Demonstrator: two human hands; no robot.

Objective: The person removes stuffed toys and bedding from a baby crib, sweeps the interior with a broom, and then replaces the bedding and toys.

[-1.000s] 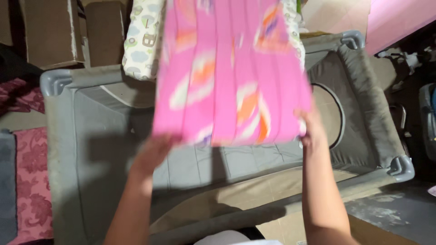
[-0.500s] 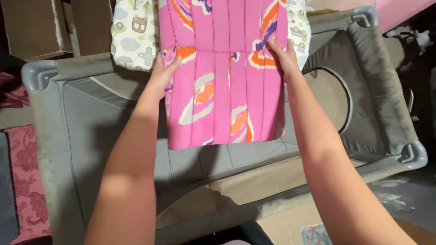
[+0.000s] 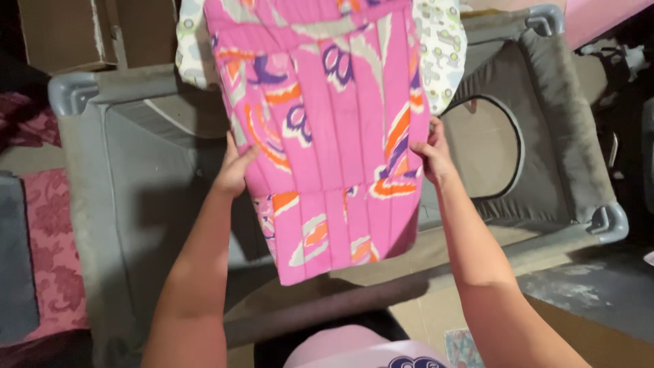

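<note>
I hold up a pink quilted cloth (image 3: pixel 327 129) with orange, purple and beige shapes, hanging over a grey playpen (image 3: pixel 572 143). My left hand (image 3: pixel 235 170) grips its left edge about halfway down. My right hand (image 3: pixel 432 157) grips the right edge at the same height. The cloth's lower part hangs loose below my hands. Behind it a white patterned cloth (image 3: pixel 443 48) drapes over the playpen's far rail, partly hidden.
The playpen has grey plastic corners (image 3: pixel 68 92) and a round mesh window (image 3: pixel 484 146) in its right wall. Cardboard boxes (image 3: pixel 68 34) stand beyond it. A red patterned rug (image 3: pixel 51 252) lies at the left. Dark clutter sits at the right edge.
My hands slid from the cloth's bottom corners up to its sides, and now sit near the middle of the edges, with more cloth hanging below them.
</note>
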